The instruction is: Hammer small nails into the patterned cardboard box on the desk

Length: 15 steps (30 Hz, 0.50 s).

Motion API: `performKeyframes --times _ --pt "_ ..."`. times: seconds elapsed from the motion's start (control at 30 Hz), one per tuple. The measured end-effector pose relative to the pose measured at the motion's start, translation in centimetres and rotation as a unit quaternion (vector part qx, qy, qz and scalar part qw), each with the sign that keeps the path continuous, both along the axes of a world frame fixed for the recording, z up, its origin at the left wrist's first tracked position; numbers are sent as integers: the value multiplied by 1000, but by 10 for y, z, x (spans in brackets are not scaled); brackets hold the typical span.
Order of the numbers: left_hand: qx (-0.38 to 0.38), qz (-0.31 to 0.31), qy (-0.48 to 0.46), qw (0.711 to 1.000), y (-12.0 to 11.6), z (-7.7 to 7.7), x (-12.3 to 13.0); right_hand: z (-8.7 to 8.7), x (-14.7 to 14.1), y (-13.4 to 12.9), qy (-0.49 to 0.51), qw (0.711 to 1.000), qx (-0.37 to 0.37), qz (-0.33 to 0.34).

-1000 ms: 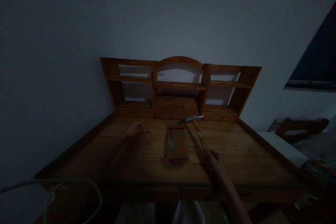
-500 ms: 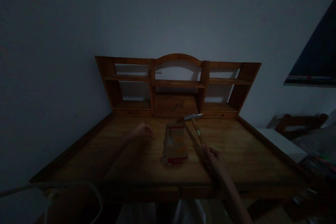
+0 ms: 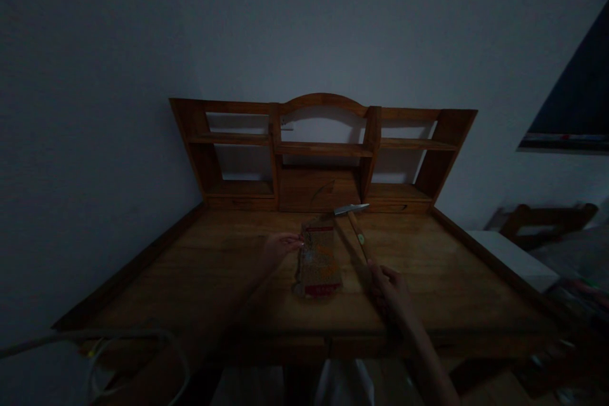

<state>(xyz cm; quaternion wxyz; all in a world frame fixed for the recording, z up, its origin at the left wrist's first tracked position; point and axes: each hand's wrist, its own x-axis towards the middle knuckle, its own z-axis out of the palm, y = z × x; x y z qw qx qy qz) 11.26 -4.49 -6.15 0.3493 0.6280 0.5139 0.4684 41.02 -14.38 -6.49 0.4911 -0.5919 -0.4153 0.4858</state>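
Note:
In my right hand (image 3: 389, 285) is a hammer (image 3: 358, 229), gripped by the lower end of its wooden handle. The hammer's metal head points away from me, close above the far right of a worn piece of cardboard (image 3: 320, 260). This cardboard is brown with red bands and a ragged left side, lying flat on the wooden desk (image 3: 228, 254). My left hand (image 3: 281, 244) is at the cardboard's upper left edge, fingertips pinched together. A tiny shiny spot shows at those fingertips; the dim light hides what it is.
A wooden shelf unit (image 3: 323, 149) rises along the desk's far edge, against the wall. Raised rims border the desk's sides. A pale cable (image 3: 137, 333) loops at the lower left. To the right are a white surface (image 3: 511, 260) and a wooden chair back (image 3: 547, 222).
My left hand has moved right, from the bare desk to the cardboard's left edge. My right hand and the hammer have stayed nearly in place.

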Motion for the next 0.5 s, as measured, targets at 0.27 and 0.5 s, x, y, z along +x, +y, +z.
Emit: performKeyframes --times 0.27,0.5 --pt "21 22 -94 995 -8 -35 39 -3 3 1 2 1000 -13 14" --pt "48 41 -55 996 -4 -45 35 -8 4 5 5 1000 -10 13"
